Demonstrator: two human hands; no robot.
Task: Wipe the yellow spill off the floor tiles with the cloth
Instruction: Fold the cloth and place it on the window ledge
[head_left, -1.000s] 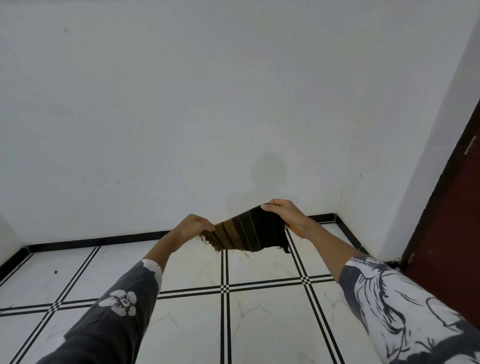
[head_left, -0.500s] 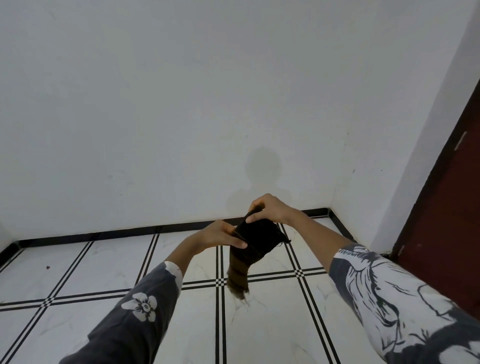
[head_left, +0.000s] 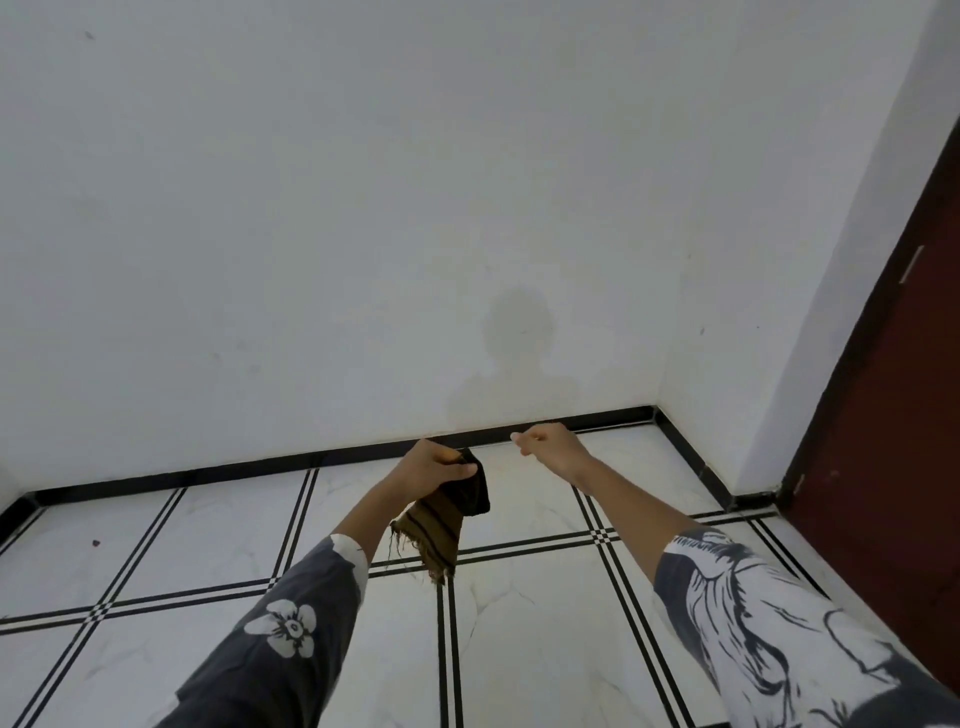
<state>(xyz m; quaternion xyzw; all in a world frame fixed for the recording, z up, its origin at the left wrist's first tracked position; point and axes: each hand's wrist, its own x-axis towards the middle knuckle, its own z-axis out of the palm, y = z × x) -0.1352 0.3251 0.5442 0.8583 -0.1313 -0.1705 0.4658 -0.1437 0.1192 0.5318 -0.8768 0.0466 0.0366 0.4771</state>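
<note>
A dark striped cloth (head_left: 453, 514), black at the top and brown with frayed fringe below, hangs in the air from my left hand (head_left: 434, 470), which grips its folded top edge. My right hand (head_left: 548, 447) is held out to the right of the cloth, apart from it, fingers curled and holding nothing. Below lie white floor tiles (head_left: 519, 649) with black double lines. A faint yellowish tint shows on the tile near the wall (head_left: 514, 467), right of the cloth; no clear yellow spill can be made out.
A white wall (head_left: 363, 234) with a black skirting (head_left: 208, 470) rises just ahead, meeting a side wall in the corner at right. A dark red door (head_left: 893, 415) stands at far right. A small red speck (head_left: 96, 543) lies on a left tile.
My right hand has let go of the cloth and moved right. The cloth, stretched between both hands a second ago, now hangs folded from my left hand alone.
</note>
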